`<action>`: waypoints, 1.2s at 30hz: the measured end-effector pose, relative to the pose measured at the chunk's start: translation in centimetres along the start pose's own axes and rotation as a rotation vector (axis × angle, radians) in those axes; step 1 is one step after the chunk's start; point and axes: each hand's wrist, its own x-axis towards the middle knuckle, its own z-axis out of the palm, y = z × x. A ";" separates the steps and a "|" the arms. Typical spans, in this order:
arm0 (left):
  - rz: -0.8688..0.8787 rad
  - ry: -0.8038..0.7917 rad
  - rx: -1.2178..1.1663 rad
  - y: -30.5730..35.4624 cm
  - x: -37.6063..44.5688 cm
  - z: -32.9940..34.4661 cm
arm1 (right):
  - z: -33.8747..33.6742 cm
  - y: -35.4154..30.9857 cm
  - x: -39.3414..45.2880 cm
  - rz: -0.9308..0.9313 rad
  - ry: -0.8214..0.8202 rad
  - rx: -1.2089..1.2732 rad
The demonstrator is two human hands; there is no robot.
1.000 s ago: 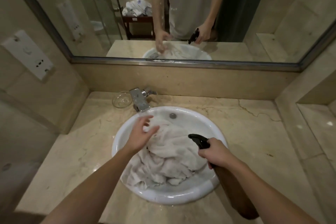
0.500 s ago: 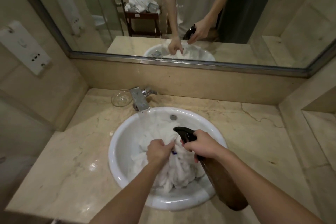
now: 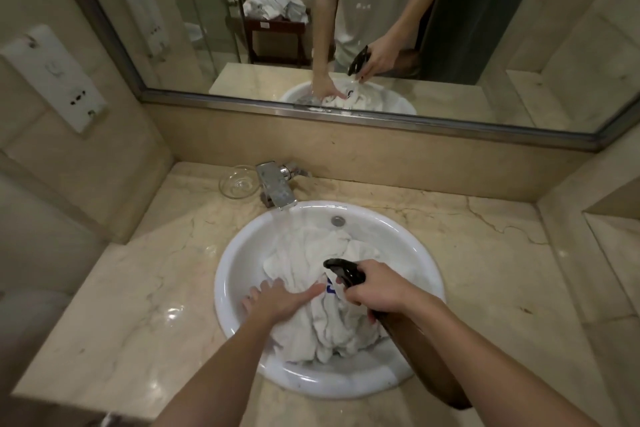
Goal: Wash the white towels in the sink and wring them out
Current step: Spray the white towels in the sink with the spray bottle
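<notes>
The crumpled white cloth towels (image 3: pixel 311 267), one marked with blue print, were heaped in the round white ceramic sink (image 3: pixel 235 274); they were pressed down at their left side by the left hand (image 3: pixel 277 300), spread flat with fingers open; the right hand (image 3: pixel 377 291) was closed around the black trigger head of a brown plastic spray bottle (image 3: pixel 426 357), its nozzle held just above the towels; water was seen running from the chrome tap (image 3: pixel 275 189) into the sink; a clear glass dish (image 3: pixel 239 182) was set just left of the tap on the beige marble desk (image 3: pixel 138 288); both hands were reflected in the wall mirror (image 3: pixel 346 28).
</notes>
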 end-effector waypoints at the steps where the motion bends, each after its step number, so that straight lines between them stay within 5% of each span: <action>1: 0.027 0.024 0.008 0.1 -0.1 0.3 | 0.5 -0.4 0.3 0.003 0.007 -0.008; 4: 0.046 0.011 -0.141 0.1 0.6 1.4 | 1.3 -1.2 0.9 0.047 0.050 -0.059; 7: 0.037 -0.061 -0.533 -0.4 1.7 1.8 | 1.5 -1.6 1.2 0.106 0.135 -0.110; 13: 0.026 -0.041 -0.906 -1.1 0.4 -0.3 | 0.9 -1.6 1.2 0.078 0.135 0.078; 19: 0.120 0.128 -0.776 -2.0 -1.0 -10.5 | 0.1 -0.6 0.2 -0.048 0.073 0.255; 22: 0.153 0.208 -0.511 -0.8 -2.4 -12.9 | -0.4 -0.4 -0.6 -0.096 0.028 0.252; 26: 0.212 0.225 -0.004 3.2 -4.0 -9.4 | -2.2 0.1 -1.9 -0.126 0.030 0.275; 29: 0.310 0.137 0.140 6.0 -4.3 -4.2 | -3.0 1.6 -2.5 -0.089 0.048 0.235; 34: 0.532 -0.025 -0.350 4.5 -3.9 -4.1 | -2.5 4.1 -2.5 0.042 0.135 0.055; 36: 0.537 0.033 -0.459 2.3 -3.4 -5.4 | -2.2 4.4 -2.6 0.062 0.104 0.047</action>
